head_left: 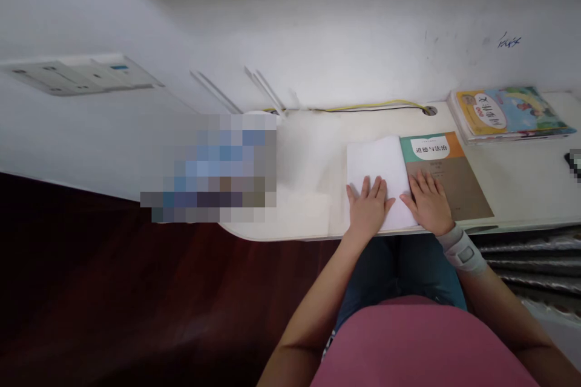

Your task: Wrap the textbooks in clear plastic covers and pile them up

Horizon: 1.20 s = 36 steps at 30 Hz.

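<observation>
A textbook [458, 187] with a brown, green and orange cover lies on the white desk. Against its left side is a blank white sheet [376, 160]; whether it is loose or wrapped around the book, I cannot tell. My left hand [368, 208] rests flat on the white sheet with the fingers spread. Over the seam between sheet and cover lies my right hand [428, 201], its fingers stretched out on the cover and its thumb reaching onto the white. A pale band with a small square patch circles my right wrist.
A stack of books [512, 112] stands at the back right of the white desk [535, 184]. Yellow and black cables [363, 107] run along the wall into a hole. A blurred-out area [222, 169] covers the desk's left end. At the right edge is a dark object [572, 164].
</observation>
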Each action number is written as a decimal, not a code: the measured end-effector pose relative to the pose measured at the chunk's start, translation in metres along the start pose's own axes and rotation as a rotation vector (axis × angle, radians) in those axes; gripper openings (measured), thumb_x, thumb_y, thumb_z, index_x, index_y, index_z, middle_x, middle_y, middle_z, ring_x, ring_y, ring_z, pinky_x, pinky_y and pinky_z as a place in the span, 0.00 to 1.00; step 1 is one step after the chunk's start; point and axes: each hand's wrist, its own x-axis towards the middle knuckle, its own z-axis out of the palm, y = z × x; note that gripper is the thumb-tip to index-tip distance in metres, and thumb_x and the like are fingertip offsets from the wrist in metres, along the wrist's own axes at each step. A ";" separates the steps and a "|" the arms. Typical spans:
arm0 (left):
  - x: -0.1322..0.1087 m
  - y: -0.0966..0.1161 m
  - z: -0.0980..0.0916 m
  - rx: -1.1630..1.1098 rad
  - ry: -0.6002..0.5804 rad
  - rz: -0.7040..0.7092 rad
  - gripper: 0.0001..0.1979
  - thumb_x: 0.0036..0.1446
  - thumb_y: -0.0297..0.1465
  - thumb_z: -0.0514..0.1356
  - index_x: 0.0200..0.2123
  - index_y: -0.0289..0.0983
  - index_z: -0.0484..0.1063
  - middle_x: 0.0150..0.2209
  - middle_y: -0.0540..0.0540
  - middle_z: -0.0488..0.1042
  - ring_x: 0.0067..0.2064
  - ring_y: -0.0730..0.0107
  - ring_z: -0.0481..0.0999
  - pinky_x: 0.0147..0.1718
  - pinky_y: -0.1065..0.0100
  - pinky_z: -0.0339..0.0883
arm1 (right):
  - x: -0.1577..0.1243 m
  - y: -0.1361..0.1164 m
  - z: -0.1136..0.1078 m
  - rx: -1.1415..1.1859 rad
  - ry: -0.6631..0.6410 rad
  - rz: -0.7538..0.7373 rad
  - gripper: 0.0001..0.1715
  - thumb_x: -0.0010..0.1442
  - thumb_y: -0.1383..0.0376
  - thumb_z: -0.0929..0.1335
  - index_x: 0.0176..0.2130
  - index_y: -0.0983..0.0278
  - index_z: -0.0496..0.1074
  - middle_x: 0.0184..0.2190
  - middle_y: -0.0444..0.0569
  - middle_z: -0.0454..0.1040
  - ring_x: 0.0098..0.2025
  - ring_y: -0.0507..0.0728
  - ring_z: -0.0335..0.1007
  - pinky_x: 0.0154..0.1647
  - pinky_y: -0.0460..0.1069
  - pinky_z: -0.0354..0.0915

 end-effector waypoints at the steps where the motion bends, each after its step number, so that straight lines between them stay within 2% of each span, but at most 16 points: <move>1: 0.001 -0.002 -0.001 0.009 0.000 -0.006 0.28 0.66 0.44 0.41 0.64 0.40 0.56 0.65 0.42 0.56 0.67 0.49 0.50 0.59 0.30 0.37 | 0.000 0.000 0.000 -0.002 0.000 0.000 0.37 0.66 0.51 0.53 0.62 0.72 0.60 0.63 0.63 0.59 0.65 0.71 0.51 0.61 0.63 0.52; 7: -0.001 -0.008 -0.008 0.027 -0.045 -0.033 0.27 0.66 0.44 0.43 0.64 0.41 0.56 0.65 0.44 0.56 0.68 0.45 0.47 0.58 0.28 0.39 | 0.000 0.001 0.000 0.006 0.021 0.004 0.35 0.67 0.51 0.53 0.62 0.70 0.61 0.63 0.62 0.59 0.64 0.70 0.52 0.61 0.63 0.52; 12: 0.002 -0.003 -0.012 0.037 -0.073 -0.049 0.26 0.66 0.42 0.44 0.64 0.40 0.58 0.65 0.43 0.57 0.68 0.45 0.46 0.58 0.28 0.39 | -0.001 0.000 -0.003 0.009 0.027 -0.025 0.33 0.65 0.50 0.57 0.64 0.62 0.59 0.63 0.61 0.60 0.64 0.70 0.53 0.60 0.64 0.52; 19: 0.015 0.012 -0.007 0.004 -0.089 0.034 0.29 0.66 0.45 0.41 0.67 0.42 0.49 0.67 0.44 0.50 0.68 0.45 0.44 0.58 0.29 0.40 | -0.001 0.001 -0.001 0.007 0.049 -0.046 0.33 0.64 0.48 0.58 0.63 0.57 0.61 0.63 0.61 0.60 0.63 0.72 0.53 0.59 0.64 0.53; 23: 0.011 0.013 -0.007 0.004 -0.118 0.034 0.30 0.66 0.45 0.40 0.66 0.40 0.51 0.67 0.44 0.50 0.68 0.44 0.45 0.58 0.29 0.40 | -0.001 0.002 -0.001 0.012 0.044 -0.063 0.31 0.64 0.49 0.58 0.62 0.56 0.62 0.63 0.59 0.59 0.63 0.72 0.53 0.59 0.65 0.53; 27: 0.011 0.010 -0.007 0.013 -0.095 0.048 0.28 0.66 0.43 0.41 0.65 0.40 0.54 0.66 0.44 0.54 0.68 0.45 0.46 0.59 0.29 0.36 | -0.001 0.002 -0.002 0.017 0.024 -0.063 0.33 0.64 0.48 0.58 0.63 0.57 0.61 0.64 0.59 0.58 0.64 0.72 0.52 0.59 0.66 0.52; 30: 0.012 0.000 -0.009 0.069 -0.037 -0.008 0.25 0.66 0.36 0.41 0.64 0.39 0.56 0.66 0.43 0.56 0.68 0.46 0.45 0.60 0.31 0.34 | -0.001 0.002 -0.003 0.027 0.024 -0.068 0.32 0.64 0.49 0.59 0.63 0.58 0.61 0.64 0.59 0.59 0.64 0.72 0.51 0.59 0.67 0.52; 32: 0.011 -0.014 -0.015 0.132 0.001 -0.100 0.26 0.65 0.29 0.41 0.65 0.38 0.56 0.66 0.41 0.54 0.68 0.45 0.43 0.60 0.33 0.36 | -0.002 0.004 -0.004 0.038 0.013 -0.104 0.32 0.64 0.50 0.58 0.62 0.58 0.61 0.64 0.59 0.58 0.65 0.72 0.51 0.59 0.68 0.51; 34: 0.008 -0.032 -0.024 0.170 0.029 -0.218 0.28 0.63 0.25 0.41 0.65 0.36 0.54 0.67 0.38 0.52 0.67 0.45 0.48 0.60 0.37 0.45 | -0.003 0.007 -0.005 0.057 -0.018 -0.176 0.30 0.65 0.50 0.57 0.62 0.57 0.62 0.65 0.57 0.56 0.65 0.72 0.49 0.60 0.70 0.49; 36: 0.002 -0.053 -0.035 0.151 0.028 -0.331 0.28 0.62 0.25 0.43 0.66 0.33 0.51 0.64 0.31 0.57 0.62 0.46 0.61 0.56 0.44 0.57 | -0.003 0.012 -0.006 0.084 -0.054 -0.264 0.29 0.65 0.51 0.57 0.62 0.55 0.62 0.66 0.54 0.54 0.66 0.71 0.47 0.60 0.70 0.49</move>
